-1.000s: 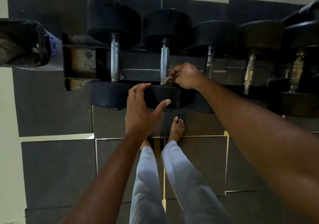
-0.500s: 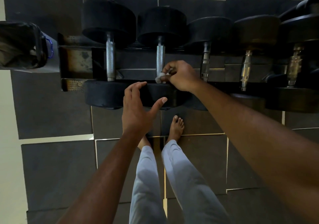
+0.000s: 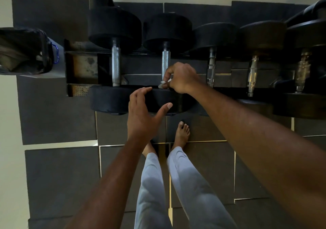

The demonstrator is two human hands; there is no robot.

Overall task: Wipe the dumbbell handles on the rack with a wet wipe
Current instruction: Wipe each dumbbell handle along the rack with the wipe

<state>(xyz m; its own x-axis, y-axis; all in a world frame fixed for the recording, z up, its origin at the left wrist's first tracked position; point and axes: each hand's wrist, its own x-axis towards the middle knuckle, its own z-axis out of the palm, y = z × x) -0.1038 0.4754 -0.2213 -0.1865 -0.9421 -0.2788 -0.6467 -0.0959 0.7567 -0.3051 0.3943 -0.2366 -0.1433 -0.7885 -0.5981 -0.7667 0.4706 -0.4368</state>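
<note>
Several black dumbbells lie side by side on a dark rack (image 3: 81, 68). My right hand (image 3: 181, 77) holds a small white wet wipe (image 3: 163, 84) against the near end of the second dumbbell's knurled handle (image 3: 165, 61). My left hand (image 3: 142, 112) hovers with fingers spread over that dumbbell's near black head (image 3: 167, 101), fingertips at its top edge. The leftmost handle (image 3: 116, 66) is bare. Further right are three more handles (image 3: 211, 66), two of them brassy (image 3: 252, 75).
A bin lined with a black bag (image 3: 26, 50) stands at the left of the rack. Dark rubber floor mats (image 3: 58, 175) cover the floor. My bare feet (image 3: 182, 133) and light grey trousers (image 3: 190, 184) are just below the rack.
My right hand with the wipe has slid a little up and down the near end of the second handle. My left hand has stayed near the dumbbell head.
</note>
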